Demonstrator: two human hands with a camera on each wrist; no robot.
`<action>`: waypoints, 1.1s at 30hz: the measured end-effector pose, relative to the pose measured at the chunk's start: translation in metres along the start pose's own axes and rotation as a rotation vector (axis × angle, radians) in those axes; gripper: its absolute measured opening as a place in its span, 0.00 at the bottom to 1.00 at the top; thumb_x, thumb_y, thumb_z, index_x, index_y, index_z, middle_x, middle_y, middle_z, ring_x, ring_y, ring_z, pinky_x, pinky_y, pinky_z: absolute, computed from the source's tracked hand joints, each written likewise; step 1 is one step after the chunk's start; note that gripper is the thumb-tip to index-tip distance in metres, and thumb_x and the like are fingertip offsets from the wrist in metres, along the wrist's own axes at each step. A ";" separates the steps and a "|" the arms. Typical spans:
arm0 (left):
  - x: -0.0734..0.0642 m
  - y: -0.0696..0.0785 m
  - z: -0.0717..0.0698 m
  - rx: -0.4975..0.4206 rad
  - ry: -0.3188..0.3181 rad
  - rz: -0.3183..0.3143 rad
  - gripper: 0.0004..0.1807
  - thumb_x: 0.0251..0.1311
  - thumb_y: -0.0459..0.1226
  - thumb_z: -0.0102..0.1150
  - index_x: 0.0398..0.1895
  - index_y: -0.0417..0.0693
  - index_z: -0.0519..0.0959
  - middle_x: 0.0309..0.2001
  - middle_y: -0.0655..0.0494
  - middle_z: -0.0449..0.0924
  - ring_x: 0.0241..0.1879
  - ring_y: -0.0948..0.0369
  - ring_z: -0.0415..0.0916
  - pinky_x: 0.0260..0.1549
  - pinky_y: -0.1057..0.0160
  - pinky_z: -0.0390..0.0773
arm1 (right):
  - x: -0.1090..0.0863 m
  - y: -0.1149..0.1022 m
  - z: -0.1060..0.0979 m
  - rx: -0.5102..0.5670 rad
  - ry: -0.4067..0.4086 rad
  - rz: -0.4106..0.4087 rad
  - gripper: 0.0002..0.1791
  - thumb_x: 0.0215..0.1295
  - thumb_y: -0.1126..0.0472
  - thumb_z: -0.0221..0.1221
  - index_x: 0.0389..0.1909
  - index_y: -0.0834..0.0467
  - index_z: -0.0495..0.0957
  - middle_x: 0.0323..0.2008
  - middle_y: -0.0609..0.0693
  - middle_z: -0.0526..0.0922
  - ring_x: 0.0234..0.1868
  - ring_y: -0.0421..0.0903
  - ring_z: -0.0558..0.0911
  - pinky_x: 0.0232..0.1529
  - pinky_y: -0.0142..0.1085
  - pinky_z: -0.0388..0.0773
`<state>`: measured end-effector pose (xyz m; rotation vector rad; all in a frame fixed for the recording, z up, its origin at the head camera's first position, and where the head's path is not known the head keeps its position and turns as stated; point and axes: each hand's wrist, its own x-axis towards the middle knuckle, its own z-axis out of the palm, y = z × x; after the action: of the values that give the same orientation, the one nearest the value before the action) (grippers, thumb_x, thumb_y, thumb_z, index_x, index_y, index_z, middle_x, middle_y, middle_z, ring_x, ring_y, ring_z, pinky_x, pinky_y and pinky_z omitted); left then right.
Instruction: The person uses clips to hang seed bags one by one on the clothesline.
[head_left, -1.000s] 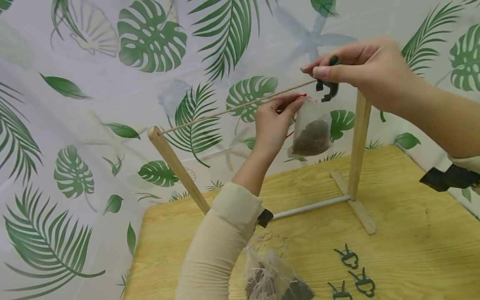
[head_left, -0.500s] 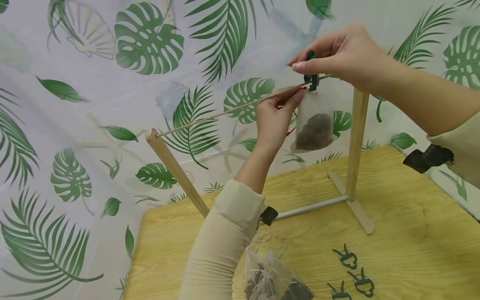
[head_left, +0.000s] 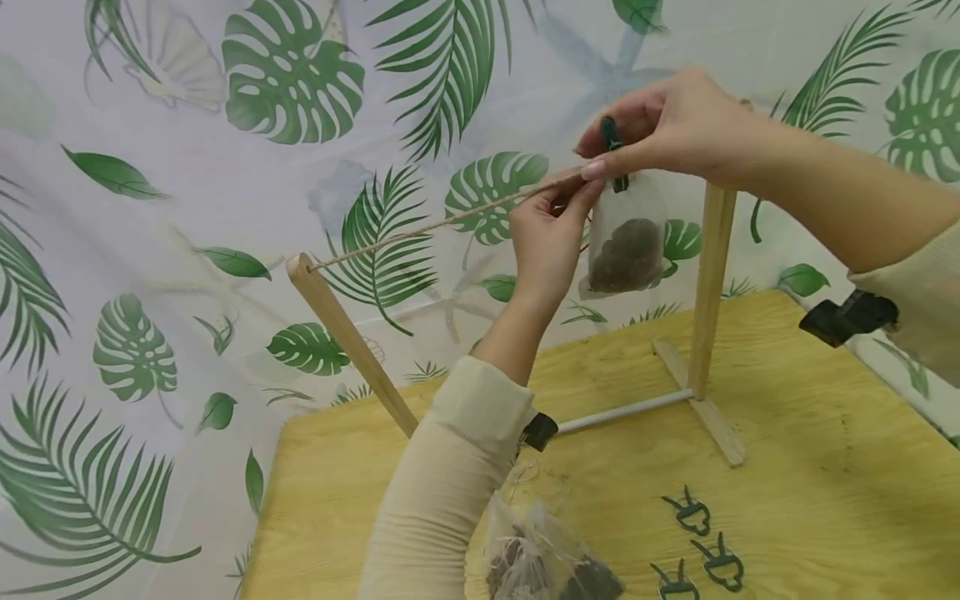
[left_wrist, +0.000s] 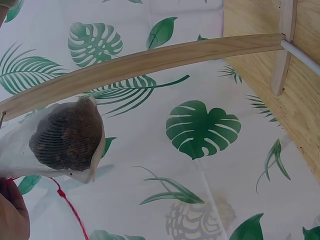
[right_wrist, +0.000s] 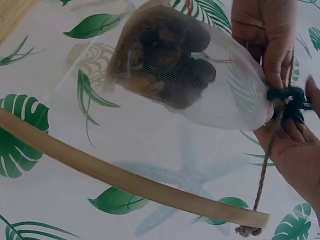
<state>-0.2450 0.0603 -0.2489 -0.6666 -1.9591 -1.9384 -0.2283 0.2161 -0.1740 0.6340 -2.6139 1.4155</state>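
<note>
A translucent mesh bag [head_left: 628, 250] with dark brown lumps inside hangs just below a twine line [head_left: 420, 235]. At the bag's top corner, my left hand [head_left: 544, 242] pinches the fabric against the twine between thumb and fingers. My right hand [head_left: 675, 129] grips a dark green plastic clip [head_left: 609, 132], which sits over the twine and the bag's top edge, as the right wrist view shows with the clip [right_wrist: 289, 100] beside the fingertips. Whether its jaws have closed fully is hard to tell. A red drawstring [left_wrist: 71, 207] dangles from the bag in the left wrist view.
A left wooden post [head_left: 348, 337] and a right wooden post [head_left: 711, 292] carry the twine, joined low by a white rod [head_left: 630, 412]. On the wood-grain table [head_left: 810, 392] lie more mesh bags [head_left: 543, 558] and three green clips [head_left: 723, 569]. A leaf-print cloth hangs behind.
My right hand has come left and down, bringing the clip from the right of the bag's top onto the twine and bag edge. My left hand has kept its pinch.
</note>
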 end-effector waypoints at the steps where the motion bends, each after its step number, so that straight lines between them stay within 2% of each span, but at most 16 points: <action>1: -0.001 -0.001 -0.001 0.004 0.004 -0.010 0.11 0.61 0.37 0.60 0.43 0.39 0.83 0.41 0.48 0.83 0.35 0.68 0.77 0.31 0.73 0.76 | 0.001 0.000 0.000 -0.010 -0.024 0.021 0.17 0.58 0.58 0.66 0.47 0.61 0.80 0.39 0.41 0.84 0.42 0.40 0.80 0.39 0.26 0.75; 6: -0.004 -0.004 -0.001 0.010 -0.001 -0.037 0.13 0.62 0.40 0.59 0.44 0.41 0.83 0.41 0.52 0.82 0.35 0.69 0.76 0.33 0.74 0.77 | 0.004 0.000 -0.001 -0.071 -0.100 0.045 0.21 0.57 0.60 0.66 0.51 0.62 0.77 0.39 0.44 0.83 0.41 0.40 0.81 0.38 0.28 0.76; 8: -0.005 -0.005 -0.002 0.005 0.002 -0.037 0.13 0.62 0.40 0.59 0.43 0.40 0.83 0.42 0.51 0.82 0.36 0.69 0.77 0.37 0.73 0.77 | 0.005 0.000 0.000 -0.112 -0.102 0.043 0.23 0.57 0.59 0.67 0.53 0.61 0.76 0.41 0.45 0.82 0.41 0.38 0.80 0.38 0.26 0.76; 11: -0.006 -0.008 -0.003 -0.014 0.000 -0.047 0.13 0.61 0.40 0.59 0.43 0.40 0.84 0.41 0.51 0.82 0.36 0.70 0.77 0.35 0.74 0.77 | 0.007 0.000 0.001 -0.180 -0.085 0.044 0.27 0.56 0.56 0.68 0.56 0.59 0.74 0.46 0.49 0.80 0.44 0.38 0.79 0.39 0.24 0.74; 13: -0.006 -0.010 -0.003 -0.021 -0.005 -0.058 0.13 0.61 0.40 0.60 0.42 0.41 0.84 0.41 0.52 0.83 0.35 0.70 0.76 0.32 0.74 0.76 | 0.006 0.000 0.000 -0.227 -0.075 0.034 0.30 0.56 0.54 0.67 0.59 0.59 0.72 0.52 0.53 0.78 0.50 0.42 0.78 0.45 0.27 0.74; 16: -0.007 -0.013 -0.004 -0.022 -0.016 -0.054 0.13 0.60 0.41 0.61 0.42 0.42 0.84 0.41 0.53 0.83 0.35 0.71 0.76 0.32 0.74 0.76 | 0.003 0.000 -0.001 -0.296 -0.071 -0.003 0.33 0.58 0.54 0.66 0.63 0.60 0.68 0.58 0.58 0.74 0.59 0.51 0.74 0.56 0.38 0.72; 19: -0.009 -0.015 -0.006 0.017 -0.036 -0.027 0.13 0.60 0.40 0.61 0.43 0.42 0.84 0.43 0.53 0.83 0.38 0.69 0.77 0.38 0.74 0.77 | -0.003 0.001 -0.002 -0.347 -0.072 -0.032 0.35 0.59 0.56 0.65 0.64 0.62 0.65 0.61 0.61 0.71 0.61 0.57 0.71 0.58 0.50 0.68; 21: -0.010 -0.017 -0.007 0.047 -0.060 -0.029 0.13 0.60 0.40 0.60 0.44 0.44 0.84 0.44 0.54 0.82 0.40 0.68 0.78 0.40 0.74 0.77 | -0.008 0.002 -0.003 -0.370 -0.069 -0.034 0.36 0.58 0.55 0.66 0.65 0.63 0.65 0.62 0.62 0.71 0.62 0.58 0.71 0.58 0.52 0.68; 26: -0.018 -0.021 -0.016 0.147 -0.159 -0.056 0.13 0.61 0.41 0.61 0.45 0.45 0.83 0.44 0.55 0.81 0.38 0.67 0.78 0.34 0.73 0.78 | -0.023 0.004 -0.006 -0.483 -0.053 -0.040 0.39 0.54 0.53 0.69 0.64 0.64 0.66 0.60 0.63 0.73 0.61 0.61 0.71 0.54 0.55 0.69; 29: -0.021 -0.024 -0.022 0.207 -0.218 -0.040 0.13 0.60 0.40 0.62 0.44 0.43 0.82 0.42 0.54 0.81 0.37 0.66 0.78 0.34 0.73 0.78 | -0.032 0.005 -0.008 -0.565 -0.027 -0.050 0.38 0.52 0.53 0.70 0.62 0.64 0.68 0.57 0.64 0.75 0.59 0.62 0.72 0.54 0.56 0.69; 33: -0.026 -0.028 -0.029 0.250 -0.240 -0.011 0.12 0.58 0.39 0.64 0.42 0.41 0.82 0.41 0.52 0.82 0.37 0.65 0.79 0.36 0.73 0.77 | -0.042 0.005 -0.009 -0.639 0.011 -0.051 0.36 0.52 0.54 0.70 0.60 0.64 0.70 0.55 0.65 0.76 0.57 0.63 0.70 0.54 0.57 0.66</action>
<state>-0.2403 0.0294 -0.2848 -0.8511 -2.3023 -1.6424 -0.1934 0.2385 -0.1846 0.5828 -2.7760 0.4979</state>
